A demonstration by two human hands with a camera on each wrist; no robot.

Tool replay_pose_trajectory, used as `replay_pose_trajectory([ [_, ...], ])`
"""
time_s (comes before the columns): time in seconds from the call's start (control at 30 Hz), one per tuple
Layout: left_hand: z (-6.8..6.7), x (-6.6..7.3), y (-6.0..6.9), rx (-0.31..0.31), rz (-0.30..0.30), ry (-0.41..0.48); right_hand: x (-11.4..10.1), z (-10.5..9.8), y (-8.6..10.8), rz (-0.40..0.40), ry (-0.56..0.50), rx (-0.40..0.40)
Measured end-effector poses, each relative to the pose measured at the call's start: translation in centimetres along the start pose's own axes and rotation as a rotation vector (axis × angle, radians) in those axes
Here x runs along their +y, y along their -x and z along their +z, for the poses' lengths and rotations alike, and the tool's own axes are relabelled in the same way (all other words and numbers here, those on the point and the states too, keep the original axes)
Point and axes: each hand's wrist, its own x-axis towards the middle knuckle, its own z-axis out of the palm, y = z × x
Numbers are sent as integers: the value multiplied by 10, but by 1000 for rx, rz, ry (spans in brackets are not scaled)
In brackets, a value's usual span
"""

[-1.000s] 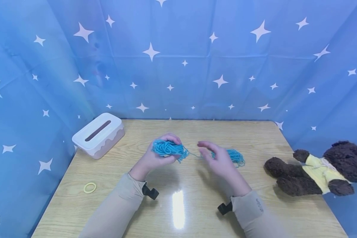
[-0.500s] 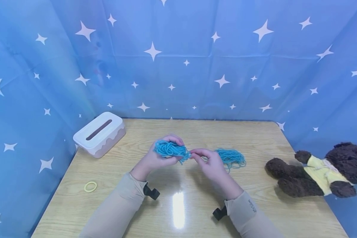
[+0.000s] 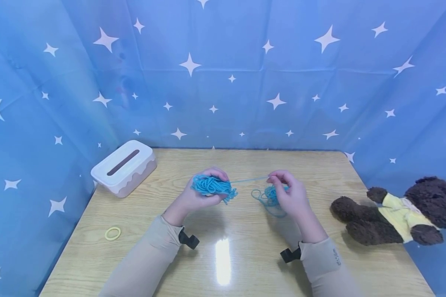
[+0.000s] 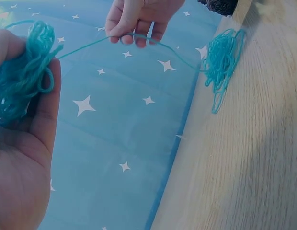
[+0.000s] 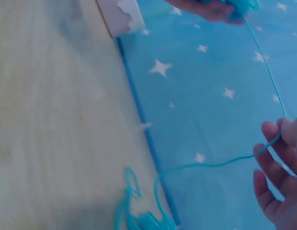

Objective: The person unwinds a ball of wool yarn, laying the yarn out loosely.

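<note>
A bundle of blue yarn (image 3: 212,185) is gripped in my left hand (image 3: 197,199), with the thumb and fingers curled round it. From it a single strand (image 4: 86,46) runs taut to my right hand (image 3: 291,196), which pinches it between thumb and forefinger. Past that pinch the strand sags down to a loose pile of yarn (image 4: 221,60) on the table. In the head view the right hand partly hides this pile; loops of it show to the left of the fingers.
A white lidded tissue box (image 3: 128,167) stands at the table's back left corner. Nearer on the left lies a yellow ring (image 3: 112,234). A brown plush toy in a yellow top (image 3: 397,214) lies at the right edge of the wooden table (image 3: 193,268). Behind hangs a starry blue curtain (image 3: 223,49).
My right hand came in to the left hand's bundle, pinched the strand there, then moved right and drew it out taut. The left hand has stayed nearly still.
</note>
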Motion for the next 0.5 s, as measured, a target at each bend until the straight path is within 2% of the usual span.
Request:
replay_pose_trajectory([
  [0.13, -1, 0, 0, 6, 0, 0, 13, -17, -4, 13, 48, 62],
  [0.3, -2, -1, 0, 10, -9, -13, 24, -38, -7, 43, 149, 75],
  [0.5, -2, 0, 0, 8, -7, 4, 29, -60, -7, 166, 289, 56],
])
